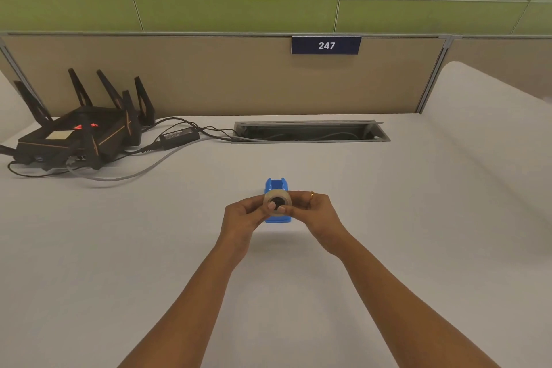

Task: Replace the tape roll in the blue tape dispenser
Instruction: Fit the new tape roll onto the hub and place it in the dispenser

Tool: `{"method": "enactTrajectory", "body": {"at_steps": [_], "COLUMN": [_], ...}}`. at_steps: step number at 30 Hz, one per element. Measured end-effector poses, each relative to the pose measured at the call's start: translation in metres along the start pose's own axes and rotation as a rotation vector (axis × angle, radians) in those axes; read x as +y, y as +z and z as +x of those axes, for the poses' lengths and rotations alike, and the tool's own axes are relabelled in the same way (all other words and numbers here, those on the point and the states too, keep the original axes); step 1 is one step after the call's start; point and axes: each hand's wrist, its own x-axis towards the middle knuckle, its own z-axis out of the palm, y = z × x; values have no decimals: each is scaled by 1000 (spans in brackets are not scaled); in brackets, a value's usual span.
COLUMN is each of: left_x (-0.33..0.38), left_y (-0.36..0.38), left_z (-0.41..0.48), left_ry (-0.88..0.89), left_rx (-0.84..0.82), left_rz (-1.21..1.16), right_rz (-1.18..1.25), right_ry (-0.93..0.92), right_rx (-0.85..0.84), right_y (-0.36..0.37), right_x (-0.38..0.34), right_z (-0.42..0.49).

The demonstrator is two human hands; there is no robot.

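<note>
A blue tape dispenser stands on the white desk in the middle of the view, partly hidden behind my hands. In front of it, slightly above the desk, is a clear tape roll with a dark core. My left hand pinches the roll from the left, thumb on its front face. From the right, my right hand pinches it, thumb at its lower edge; a ring is on one finger. The roll's open face points toward me.
A black router with several antennas sits at the far left, with a power adapter and cables trailing to a cable slot at the desk's back. A partition with a "247" sign stands behind. A white divider borders the right.
</note>
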Motion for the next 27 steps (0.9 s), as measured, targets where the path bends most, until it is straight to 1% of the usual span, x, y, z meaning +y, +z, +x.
{"method": "enactTrajectory", "body": {"at_steps": [6,11,16,27], "left_x": [0,1,0,0], "left_y": [-2,-1,0,2], "left_z": [1,1,3,3], "left_ry": [-23,-36,-41,-40], "left_rx": [-29,-67,-49,-38], "left_rz": [2,-9,-74,-104], "right_rz": [-5,7,21,34], "right_ry": [3,14,10,-1], "right_rx": [-26,-10,6,5], "right_y": [-3,-3,-2,-1], "right_x": [-2,-1,-1,-2], "right_z": [-1,-1,-1,-1]}}
